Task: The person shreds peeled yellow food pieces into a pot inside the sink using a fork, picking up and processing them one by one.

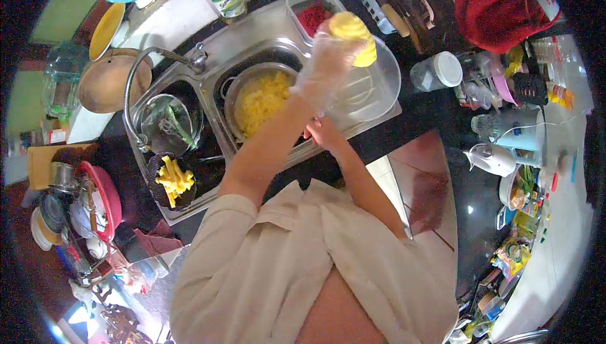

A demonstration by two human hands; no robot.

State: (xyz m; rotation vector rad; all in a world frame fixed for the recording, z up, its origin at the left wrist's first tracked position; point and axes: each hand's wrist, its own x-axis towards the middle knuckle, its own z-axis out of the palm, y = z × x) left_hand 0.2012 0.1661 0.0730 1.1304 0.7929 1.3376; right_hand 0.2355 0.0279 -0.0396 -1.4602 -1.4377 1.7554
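Observation:
My left hand (328, 60), in a clear plastic glove, is closed around a yellow ridged piece (355, 36) that looks like peeled pineapple, above a clear plastic tray (385, 85). Below it, at the sink's front edge, is my right hand (322, 132), its fingers curled and partly hidden by my left forearm; what they hold, if anything, is not visible. Left of both hands, a metal strainer (230, 101) in the sink holds yellow shredded pieces (260, 103). A container with red contents (314, 17) stands behind my left hand.
A curved faucet (129, 85) arches over the left basin, which holds a glass bowl (165, 123). Yellow sticks (173, 180) lie in a dark bowl at the front left. To the right are a white-lidded jar (447, 69), a knife holder (372, 3) and a white mixer (491, 159).

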